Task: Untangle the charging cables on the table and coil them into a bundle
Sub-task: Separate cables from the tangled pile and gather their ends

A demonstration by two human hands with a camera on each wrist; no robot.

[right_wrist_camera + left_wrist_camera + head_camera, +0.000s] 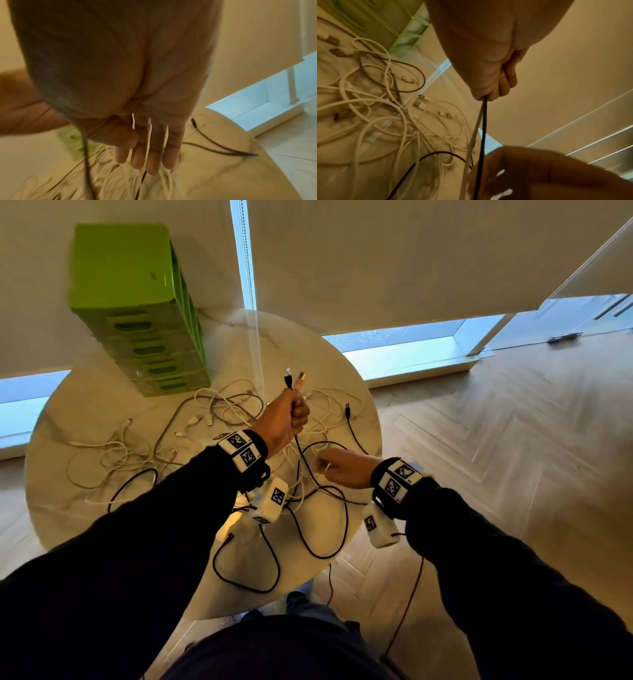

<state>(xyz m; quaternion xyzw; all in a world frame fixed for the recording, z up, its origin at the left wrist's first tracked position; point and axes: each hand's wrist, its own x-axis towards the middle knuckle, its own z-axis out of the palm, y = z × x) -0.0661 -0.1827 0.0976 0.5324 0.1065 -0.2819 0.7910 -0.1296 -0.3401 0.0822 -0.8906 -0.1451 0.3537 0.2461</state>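
Note:
Many white and black charging cables (219, 409) lie tangled across the round marble table (85, 412). My left hand (291, 416) is raised above the middle of the table and grips a black cable (483, 128) and a white cable (475, 132) together. Their two USB plugs (294, 378) stick up out of the fist. Both cables hang down from the left hand (488, 81) into the tangle. My right hand (337, 469) is lower and nearer me. Its fingers (150, 155) are straight and reach down onto white cables (164, 180).
A tall green drawer unit (137, 302) stands at the table's back left. A black cable end (348, 409) lies near the right rim. Black loops (318, 529) reach the front edge. Wood floor (496, 457) lies to the right, windows behind.

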